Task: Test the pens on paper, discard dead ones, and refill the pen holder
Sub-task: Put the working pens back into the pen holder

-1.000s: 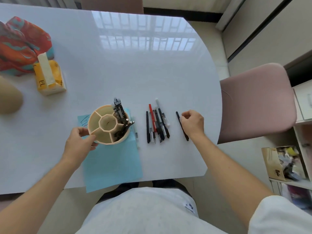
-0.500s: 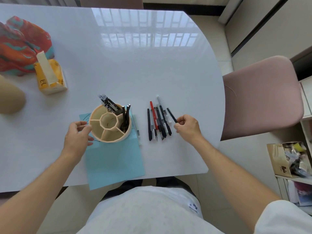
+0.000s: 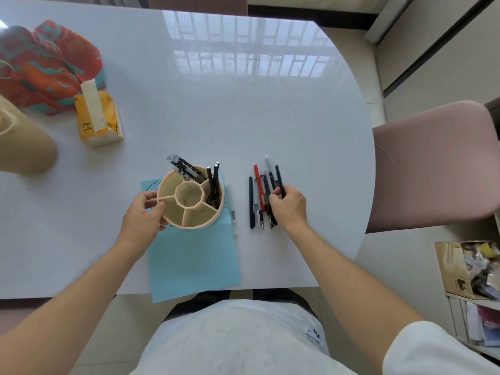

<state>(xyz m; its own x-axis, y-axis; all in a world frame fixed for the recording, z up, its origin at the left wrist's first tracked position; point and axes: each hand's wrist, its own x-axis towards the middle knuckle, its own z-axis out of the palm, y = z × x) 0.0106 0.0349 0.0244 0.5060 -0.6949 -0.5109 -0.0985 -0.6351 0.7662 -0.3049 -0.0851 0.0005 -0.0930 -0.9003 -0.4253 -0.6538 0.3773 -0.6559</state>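
Note:
A beige round pen holder [image 3: 189, 220] with several compartments stands on a light blue paper [image 3: 194, 261]. Several black pens [image 3: 213, 182] stick out of its far and right compartments. My left hand [image 3: 143, 215] grips the holder's left rim. A row of pens [image 3: 258, 196], black ones and a red one, lies on the white table [image 3: 243, 117] to the right. My right hand [image 3: 288, 205] pinches a black pen [image 3: 278, 177] at the row's right end. A pale green pen [image 3: 231, 209] lies along the paper's right edge.
A yellow tissue pack [image 3: 97, 120] and a red patterned bag [image 3: 46, 66] sit at the far left, with a tan object [image 3: 21, 147] nearer. A pink chair [image 3: 435, 166] stands to the right. A cardboard box [image 3: 465, 269] of clutter sits on a shelf at right.
My right hand picked up the lone black pen from the table's right side and carried it left to the row of pens. The pens in the holder shifted as my left hand turned it.

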